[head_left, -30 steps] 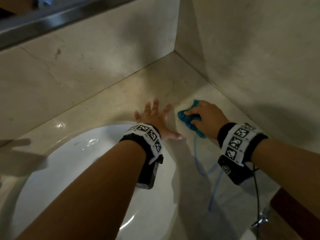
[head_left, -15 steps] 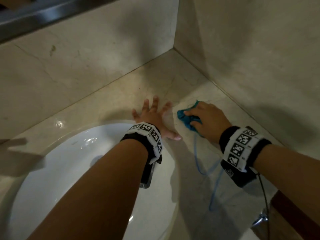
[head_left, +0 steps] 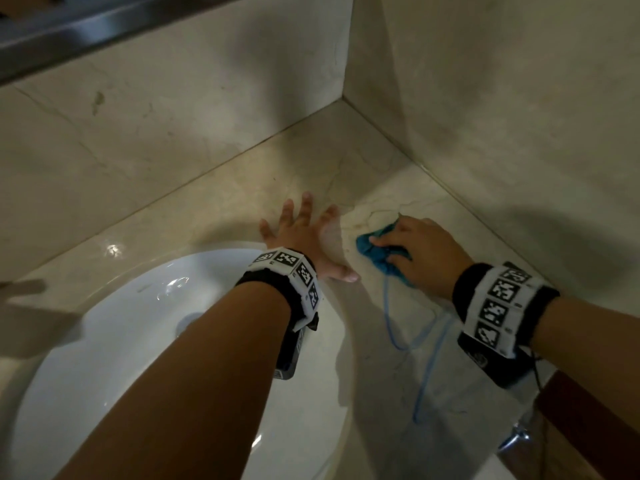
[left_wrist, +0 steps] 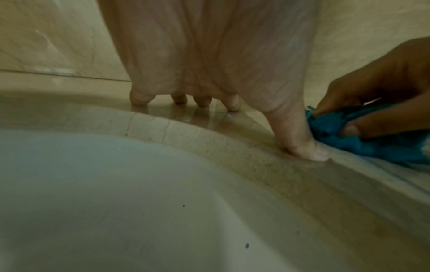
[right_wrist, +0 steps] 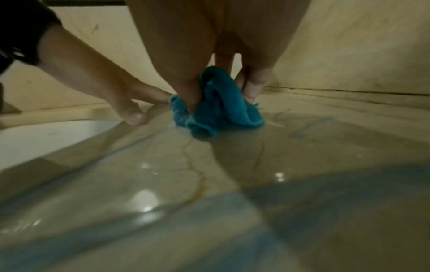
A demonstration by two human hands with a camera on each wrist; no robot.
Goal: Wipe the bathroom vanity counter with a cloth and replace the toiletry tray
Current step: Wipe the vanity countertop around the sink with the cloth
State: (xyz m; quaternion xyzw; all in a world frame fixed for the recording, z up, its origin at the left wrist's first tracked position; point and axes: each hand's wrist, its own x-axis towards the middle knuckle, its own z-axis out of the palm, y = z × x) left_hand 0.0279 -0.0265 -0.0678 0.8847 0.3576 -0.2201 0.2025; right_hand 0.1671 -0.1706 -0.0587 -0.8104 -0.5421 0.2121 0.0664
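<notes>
- A blue cloth (head_left: 381, 252) is bunched on the marble desk (head_left: 346, 174), near the corner where two walls meet.
- The cloth is gripped by the right hand (head_left: 420, 249), fingers and thumb curled round it, and is pressed to the desk.
- The left hand (head_left: 304, 237) is laid flat on the desk with fingers spread, nothing held; its thumb is just beside the cloth.
- A white sink (head_left: 121, 341) is set into the desk, below the left wrist.
- No tray is seen.

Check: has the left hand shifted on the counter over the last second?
No. The left hand stays planted with spread fingers by the sink rim; only the camera moved.
</notes>
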